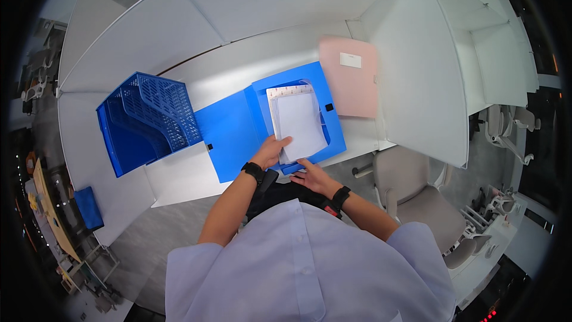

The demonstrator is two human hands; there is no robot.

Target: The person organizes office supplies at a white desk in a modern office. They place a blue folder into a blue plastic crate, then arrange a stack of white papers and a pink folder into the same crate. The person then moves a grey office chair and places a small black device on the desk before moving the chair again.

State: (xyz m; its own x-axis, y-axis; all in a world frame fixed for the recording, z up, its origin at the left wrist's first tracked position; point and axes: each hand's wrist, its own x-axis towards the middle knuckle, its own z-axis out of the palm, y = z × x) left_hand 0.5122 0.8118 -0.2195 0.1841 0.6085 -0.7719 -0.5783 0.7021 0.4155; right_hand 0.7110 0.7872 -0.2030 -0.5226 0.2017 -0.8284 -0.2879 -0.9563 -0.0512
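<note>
A blue plastic document box (295, 78) lies opened flat on the desk, its lid (234, 120) folded out to the left. Inside it sits a stack of white paper (301, 120), over a sheet with a small printed pattern (290, 91) that shows along the top and left. My left hand (269, 152) grips the stack's lower left edge, thumb on top and fingers mostly hidden beneath. At the near edge of the box is my right hand (316, 178). Its thumb touches the bottom of the stack, with the other fingers spread below; whether they hold the box edge is unclear.
Left of the box stands a blue perforated file rack (152, 116). A pink folder (351, 80) with a white label lies to the right, partly beside the box. White partitions (286, 0) enclose the desk (178, 183). A grey chair (402, 179) stands at the right.
</note>
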